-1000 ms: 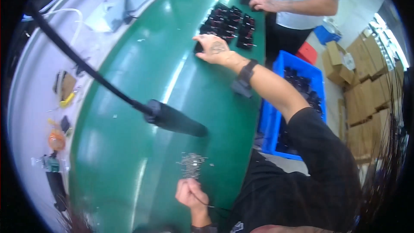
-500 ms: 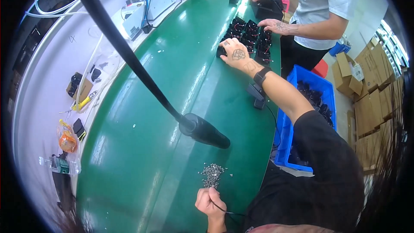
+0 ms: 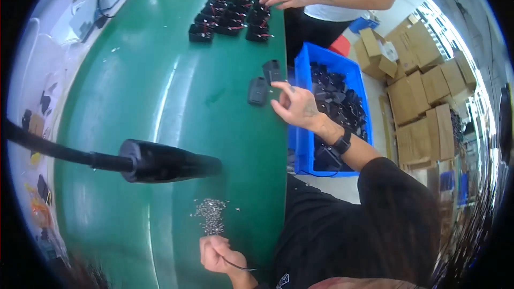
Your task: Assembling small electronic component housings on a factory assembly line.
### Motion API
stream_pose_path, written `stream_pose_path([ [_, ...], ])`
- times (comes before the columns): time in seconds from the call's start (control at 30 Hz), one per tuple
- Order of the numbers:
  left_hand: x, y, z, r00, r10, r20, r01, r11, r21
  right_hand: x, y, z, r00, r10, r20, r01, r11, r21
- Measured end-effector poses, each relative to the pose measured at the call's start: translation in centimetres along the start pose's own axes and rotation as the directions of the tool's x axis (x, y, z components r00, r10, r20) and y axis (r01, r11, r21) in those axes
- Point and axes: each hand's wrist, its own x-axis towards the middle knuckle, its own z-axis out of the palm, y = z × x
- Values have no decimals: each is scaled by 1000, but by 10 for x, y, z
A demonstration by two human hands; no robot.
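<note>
Drawing back, the right hand [image 3: 300, 108] has left the rows of black units [image 3: 230, 17] for two black cases [image 3: 258, 91].
Cases lie side by side near the right edge of the green table [image 3: 128, 101]; right thumb and forefinger stand parted just beside them, gripping nothing visible, contact not determinable. Left hand [image 3: 219, 256] remains curled closed below the screw heap [image 3: 211, 215], a dark cord [image 3: 239, 265] running from its grip; further contents cannot be told.
</note>
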Motion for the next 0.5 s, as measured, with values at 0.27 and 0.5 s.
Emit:
stream_pose_path([
  [0.27,-1,1,1,1000,4,-9,-4,1000,31,-3,17,-8,980,192,60,-187,979,-86],
  [0.5,-5,-4,2,1000,9,-18,-9,999,36,-31,40,-16,956,295,0,-295,955,16],
])
